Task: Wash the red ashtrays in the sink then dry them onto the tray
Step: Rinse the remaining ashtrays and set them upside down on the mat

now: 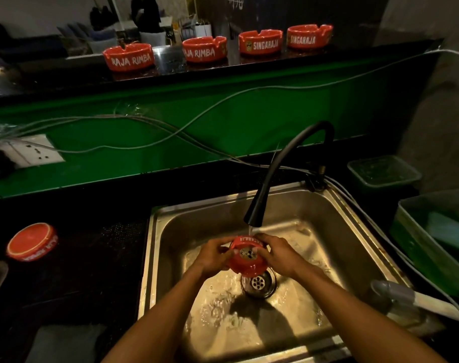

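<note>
A round red ashtray with white lettering on its rim (247,255) is held over the stainless steel sink (335,231), just above the round metal drain (259,283), tilted so its hollow faces the camera. The left hand (212,256) grips its left side with curled fingers and the right hand (278,254) grips its right side, thumb toward the centre. Water runs from the black curved faucet (280,163) onto the ashtray's upper rim and pools on the sink floor. On the dark counter (87,258) left of the sink, another red ashtray (32,241) lies upside down. Four more red ashtrays (128,57) (204,49) (260,42) (309,35) stand upright in a row on the raised black ledge (354,52) behind a green panel (170,127), well apart from the sink. Grey cables (144,121) trail across that panel.
</note>
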